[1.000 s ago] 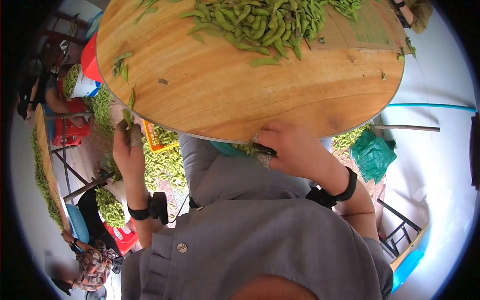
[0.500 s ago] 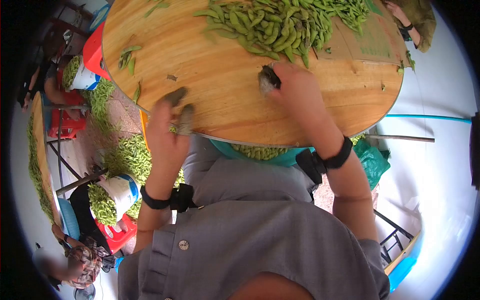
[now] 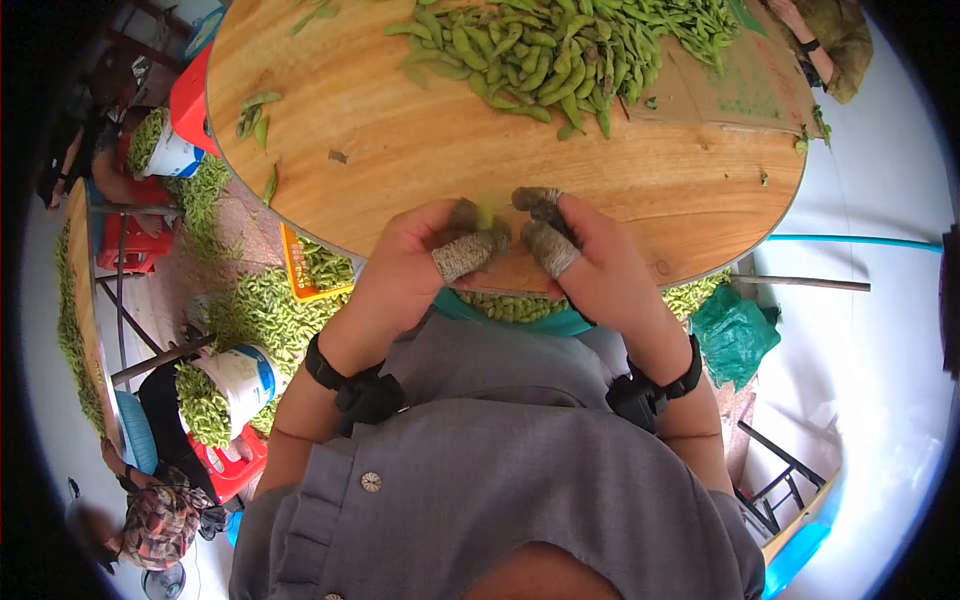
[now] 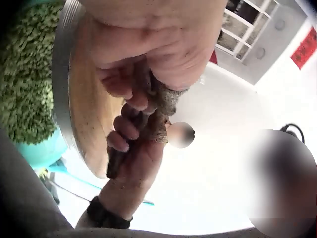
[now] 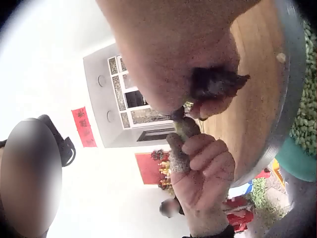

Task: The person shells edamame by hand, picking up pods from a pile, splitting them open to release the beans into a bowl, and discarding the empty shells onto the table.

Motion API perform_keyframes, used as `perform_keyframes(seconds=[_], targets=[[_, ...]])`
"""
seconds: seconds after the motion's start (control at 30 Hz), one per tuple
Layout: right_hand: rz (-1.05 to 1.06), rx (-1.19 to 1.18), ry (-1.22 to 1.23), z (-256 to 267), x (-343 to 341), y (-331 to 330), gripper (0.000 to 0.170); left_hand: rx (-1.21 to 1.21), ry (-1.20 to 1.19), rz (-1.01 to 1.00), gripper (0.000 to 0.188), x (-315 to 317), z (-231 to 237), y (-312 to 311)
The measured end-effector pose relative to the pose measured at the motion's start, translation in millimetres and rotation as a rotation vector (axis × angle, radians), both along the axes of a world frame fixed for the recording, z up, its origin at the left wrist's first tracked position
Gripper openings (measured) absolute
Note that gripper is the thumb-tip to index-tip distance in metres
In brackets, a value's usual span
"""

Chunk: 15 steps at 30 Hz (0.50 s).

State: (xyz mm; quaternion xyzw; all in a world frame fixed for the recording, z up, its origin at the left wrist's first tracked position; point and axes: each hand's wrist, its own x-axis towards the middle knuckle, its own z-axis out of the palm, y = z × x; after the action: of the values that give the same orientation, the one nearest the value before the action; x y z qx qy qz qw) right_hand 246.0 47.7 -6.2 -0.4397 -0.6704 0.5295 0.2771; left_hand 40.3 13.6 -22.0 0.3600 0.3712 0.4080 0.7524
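Note:
In the head view, my left hand (image 3: 405,265) pinches a green pod (image 3: 485,212) between wrapped, soiled fingertips above the table's near edge. My right hand (image 3: 600,250) faces it with a small gap. Its wrapped thumb and forefinger are bent round a dark piece (image 3: 541,208), whose ragged end (image 5: 241,80) sticks out in the right wrist view. The right fingers (image 4: 125,130) are curled in the left wrist view. A heap of green pods (image 3: 550,60) lies at the far side of the wooden table (image 3: 400,130). Below the near edge, a teal basin (image 3: 560,323) holds shelled-looking green pieces.
Cardboard (image 3: 740,95) lies at the table's far right, a few loose pods (image 3: 262,130) at its left. On the floor stand an orange crate (image 3: 296,265), a white bucket (image 3: 245,385) and a green bag (image 3: 735,335). Other people are at the left and upper right.
My right hand went from the table edge towards the heap, then came back near the edge. My left hand moved right from the table's left side, and the two hands now face each other.

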Motion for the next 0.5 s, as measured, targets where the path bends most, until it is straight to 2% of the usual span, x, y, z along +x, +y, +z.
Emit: perform_keyframes(seconds=[0.03,0.07,0.1,0.13,0.2,0.27,0.33,0.4,0.43,0.5], targets=[[-0.001,0.0,0.002,4,1,-3,0.024,-0.002,0.118,0.11,0.019,4,6,-1],[0.017,-0.134,0.021,11,3,-6,0.027,-0.004,0.234,0.219,0.019,7,10,-2],[0.034,-0.268,0.039,15,4,-8,0.029,-0.005,0.235,0.217,0.019,6,10,-2],[0.03,-0.271,0.04,14,4,-10,0.029,0.023,0.284,0.17,0.018,5,11,-2],[0.08,-0.089,0.054,12,4,-12,0.028,0.053,0.332,0.119,0.018,6,7,-2],[0.094,-0.072,0.018,14,3,-12,0.029,0.342,0.49,0.033,0.017,8,-1,-1],[0.112,-0.055,-0.02,11,3,-11,0.029,0.356,0.509,0.021,0.017,10,2,-2],[0.121,0.096,-0.041,2,3,-9,0.028,0.369,0.528,0.015,0.017,10,6,-2],[0.123,0.095,-0.041,4,4,-9,0.028,0.37,0.54,0.001,0.017,10,8,-1],[0.127,-0.175,0.089,16,3,-10,0.03,0.372,0.552,-0.012,0.017,8,8,-2]])
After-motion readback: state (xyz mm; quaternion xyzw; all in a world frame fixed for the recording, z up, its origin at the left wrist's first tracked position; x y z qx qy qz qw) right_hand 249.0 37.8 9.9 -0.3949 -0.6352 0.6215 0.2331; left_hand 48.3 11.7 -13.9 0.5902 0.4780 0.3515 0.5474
